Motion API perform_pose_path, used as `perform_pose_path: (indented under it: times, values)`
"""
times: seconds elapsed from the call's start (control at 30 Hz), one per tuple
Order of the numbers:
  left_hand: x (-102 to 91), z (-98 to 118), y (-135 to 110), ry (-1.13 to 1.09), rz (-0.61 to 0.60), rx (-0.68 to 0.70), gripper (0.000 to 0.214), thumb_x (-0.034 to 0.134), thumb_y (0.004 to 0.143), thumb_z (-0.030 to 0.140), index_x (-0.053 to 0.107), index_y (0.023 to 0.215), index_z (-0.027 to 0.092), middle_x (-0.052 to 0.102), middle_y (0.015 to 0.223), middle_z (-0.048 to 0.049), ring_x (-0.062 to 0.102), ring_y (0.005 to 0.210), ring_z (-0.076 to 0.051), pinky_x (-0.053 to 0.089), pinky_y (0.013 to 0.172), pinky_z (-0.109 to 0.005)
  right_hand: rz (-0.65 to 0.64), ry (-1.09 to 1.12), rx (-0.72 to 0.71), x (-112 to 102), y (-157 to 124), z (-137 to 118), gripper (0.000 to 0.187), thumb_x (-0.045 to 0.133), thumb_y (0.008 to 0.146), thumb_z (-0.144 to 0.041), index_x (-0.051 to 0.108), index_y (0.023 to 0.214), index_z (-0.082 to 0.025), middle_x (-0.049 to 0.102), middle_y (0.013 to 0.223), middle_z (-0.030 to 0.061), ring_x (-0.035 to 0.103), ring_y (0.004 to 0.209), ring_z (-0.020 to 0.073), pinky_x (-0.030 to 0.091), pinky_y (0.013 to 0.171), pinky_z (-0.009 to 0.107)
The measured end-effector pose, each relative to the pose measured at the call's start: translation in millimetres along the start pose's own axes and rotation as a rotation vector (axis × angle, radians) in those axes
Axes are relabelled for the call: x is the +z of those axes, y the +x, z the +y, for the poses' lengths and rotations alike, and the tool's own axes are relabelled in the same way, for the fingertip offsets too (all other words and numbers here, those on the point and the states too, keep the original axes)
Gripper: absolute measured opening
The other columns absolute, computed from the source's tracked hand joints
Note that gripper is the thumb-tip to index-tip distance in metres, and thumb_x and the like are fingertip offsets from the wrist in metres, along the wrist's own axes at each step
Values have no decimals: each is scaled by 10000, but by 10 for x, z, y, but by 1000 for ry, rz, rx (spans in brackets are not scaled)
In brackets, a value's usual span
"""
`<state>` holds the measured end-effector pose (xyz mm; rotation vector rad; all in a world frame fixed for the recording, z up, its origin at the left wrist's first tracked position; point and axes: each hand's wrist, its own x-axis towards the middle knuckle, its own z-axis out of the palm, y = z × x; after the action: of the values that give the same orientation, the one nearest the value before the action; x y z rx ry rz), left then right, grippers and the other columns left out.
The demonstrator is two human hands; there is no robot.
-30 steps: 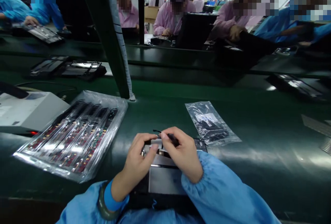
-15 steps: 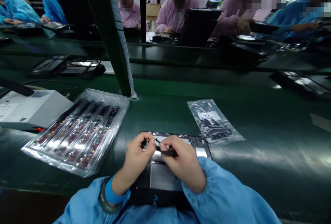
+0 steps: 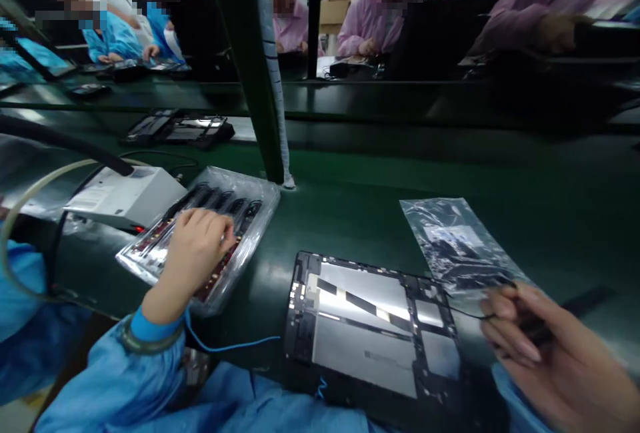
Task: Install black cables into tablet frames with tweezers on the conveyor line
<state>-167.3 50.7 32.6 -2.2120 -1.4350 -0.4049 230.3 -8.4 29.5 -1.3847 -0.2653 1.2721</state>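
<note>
My left hand (image 3: pixel 197 253) lies over a clear plastic tray of long circuit boards (image 3: pixel 250 220), its fingers on the boards; I cannot tell whether it grips one. My right hand (image 3: pixel 555 366), blurred at the lower right, holds a slim black tool (image 3: pixel 537 333) with a thin black wire trailing from it. Between my hands lies an open tablet housing (image 3: pixel 367 333), black-framed with silver panels and touched by neither hand. A clear bag with dark contents (image 3: pixel 455 246) lies just above my right hand.
A white bench instrument (image 3: pixel 125 196) stands left of the tray, with a black hose and pale tube around it. A blue wire (image 3: pixel 235 348) runs from my left wrist. A green post (image 3: pixel 250 66) rises behind. Co-workers in pink and blue sit across the green belt.
Both hands have left the tablet housing: my left hand moved onto the board tray, and my right hand moved right with the black tool. The view has shifted, showing the whole housing.
</note>
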Motion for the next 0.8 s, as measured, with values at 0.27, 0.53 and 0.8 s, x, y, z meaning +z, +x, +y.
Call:
perform_pose_path:
  times: [0.27,0.53,0.8]
  values:
    - [-6,-98,-160,-21,-183,79,215,456,925,237,670,936,210,639,917,-70,562,905,-267,348,969,-539,-79,-225,-330,-211,69,132,221,750,629,-406,622,718,-250,543,693,50,364,440,30,294,405,280]
    - [-91,703,146,-643,-109,28,189,477,938,189,600,1077,157,630,1029,-66,574,993,-175,457,892,-323,-125,-1058,-998,-92,158,297,296,547,871,-458,690,943,-209,699,848,43,647,700,174,494,607,282]
    - [350,1336,487,-883,-424,338,161,491,928,171,590,1053,154,547,1269,-110,476,1227,-227,389,1041,-420,-296,-1306,-1483,180,351,637,298,434,841,-18,645,1019,-131,671,998,36,629,892,147,478,783,252]
